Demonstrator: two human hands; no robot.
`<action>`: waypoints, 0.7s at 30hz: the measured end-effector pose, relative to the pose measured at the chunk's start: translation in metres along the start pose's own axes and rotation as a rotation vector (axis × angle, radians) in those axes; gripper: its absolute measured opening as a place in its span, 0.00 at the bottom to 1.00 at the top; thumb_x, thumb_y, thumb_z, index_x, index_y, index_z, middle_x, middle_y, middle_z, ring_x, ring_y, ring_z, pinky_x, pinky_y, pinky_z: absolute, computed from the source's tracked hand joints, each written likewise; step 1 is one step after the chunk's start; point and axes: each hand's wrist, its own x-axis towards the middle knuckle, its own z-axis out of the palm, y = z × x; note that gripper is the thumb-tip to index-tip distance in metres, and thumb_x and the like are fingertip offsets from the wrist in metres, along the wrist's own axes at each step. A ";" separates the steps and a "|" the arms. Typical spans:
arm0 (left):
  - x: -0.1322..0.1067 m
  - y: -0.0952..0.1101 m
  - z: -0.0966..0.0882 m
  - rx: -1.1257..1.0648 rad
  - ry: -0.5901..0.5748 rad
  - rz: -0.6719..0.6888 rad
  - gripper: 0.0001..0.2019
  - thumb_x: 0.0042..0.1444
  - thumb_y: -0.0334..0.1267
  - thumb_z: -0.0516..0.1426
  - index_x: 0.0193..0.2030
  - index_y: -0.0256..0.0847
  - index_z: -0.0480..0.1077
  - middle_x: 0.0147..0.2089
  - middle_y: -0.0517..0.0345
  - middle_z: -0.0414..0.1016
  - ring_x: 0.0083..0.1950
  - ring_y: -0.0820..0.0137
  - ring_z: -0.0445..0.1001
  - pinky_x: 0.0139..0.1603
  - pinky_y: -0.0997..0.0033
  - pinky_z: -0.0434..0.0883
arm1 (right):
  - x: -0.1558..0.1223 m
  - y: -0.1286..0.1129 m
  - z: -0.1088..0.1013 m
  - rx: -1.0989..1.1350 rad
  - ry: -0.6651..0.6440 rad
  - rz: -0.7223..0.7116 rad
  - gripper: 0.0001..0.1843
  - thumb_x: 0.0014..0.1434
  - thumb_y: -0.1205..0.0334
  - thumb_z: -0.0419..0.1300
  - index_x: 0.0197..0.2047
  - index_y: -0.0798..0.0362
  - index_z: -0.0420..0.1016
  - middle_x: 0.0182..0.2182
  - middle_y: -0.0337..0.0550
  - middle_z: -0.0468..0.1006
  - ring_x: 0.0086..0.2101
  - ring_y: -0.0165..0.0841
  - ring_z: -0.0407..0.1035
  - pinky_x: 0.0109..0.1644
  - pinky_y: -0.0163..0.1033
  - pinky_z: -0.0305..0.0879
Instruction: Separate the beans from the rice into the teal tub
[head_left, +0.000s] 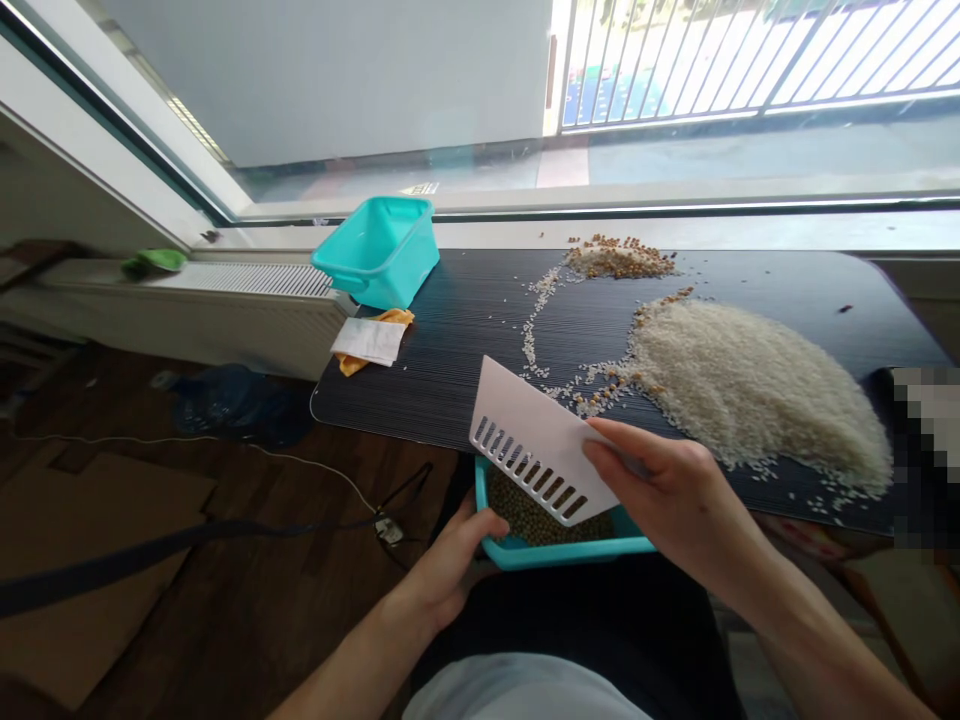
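My right hand grips a white slotted plastic scraper, held tilted at the near edge of the dark table. Below it, my left hand holds the left side of a teal tub that rests on my lap and contains greenish-brown beans. A big heap of white rice lies on the table to the right of the scraper. A smaller pile of mixed beans and rice lies farther back, with scattered grains trailing between the two.
A second teal tub stands empty at the table's back left corner, next to a white paper on an orange cloth. A radiator runs along the window on the left. Cardboard and cables lie on the wooden floor.
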 end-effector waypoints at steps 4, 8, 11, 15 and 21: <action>0.000 -0.001 -0.001 -0.013 0.017 -0.013 0.18 0.42 0.36 0.61 0.43 0.41 0.69 0.38 0.59 0.74 0.38 0.69 0.69 0.41 0.68 0.70 | -0.009 0.019 -0.025 -0.070 0.126 0.111 0.14 0.55 0.53 0.58 0.35 0.50 0.84 0.21 0.36 0.80 0.19 0.30 0.72 0.21 0.32 0.67; 0.002 -0.001 0.002 -0.009 0.020 -0.023 0.19 0.42 0.35 0.61 0.44 0.42 0.68 0.38 0.59 0.73 0.38 0.70 0.68 0.39 0.70 0.70 | -0.016 0.038 -0.059 -0.167 0.291 0.277 0.20 0.49 0.48 0.62 0.39 0.52 0.84 0.25 0.42 0.83 0.23 0.36 0.75 0.24 0.37 0.71; 0.003 -0.001 0.006 0.015 0.016 -0.026 0.19 0.43 0.35 0.60 0.44 0.42 0.68 0.38 0.59 0.72 0.38 0.69 0.68 0.40 0.68 0.71 | -0.016 0.049 -0.083 -0.199 0.350 0.352 0.25 0.47 0.46 0.63 0.42 0.55 0.84 0.25 0.45 0.83 0.24 0.38 0.75 0.26 0.41 0.71; 0.003 -0.001 0.010 0.018 0.005 -0.042 0.17 0.43 0.36 0.60 0.43 0.41 0.69 0.39 0.58 0.73 0.39 0.69 0.69 0.42 0.66 0.71 | -0.009 0.051 -0.106 -0.347 0.429 0.363 0.24 0.44 0.42 0.62 0.38 0.49 0.85 0.19 0.41 0.78 0.21 0.35 0.70 0.23 0.40 0.67; 0.001 0.001 0.010 -0.002 0.022 -0.049 0.16 0.41 0.35 0.61 0.40 0.41 0.69 0.37 0.58 0.74 0.39 0.69 0.69 0.42 0.67 0.71 | 0.012 0.027 -0.090 -0.413 0.350 0.058 0.22 0.53 0.40 0.56 0.36 0.44 0.85 0.19 0.38 0.79 0.19 0.33 0.71 0.22 0.37 0.65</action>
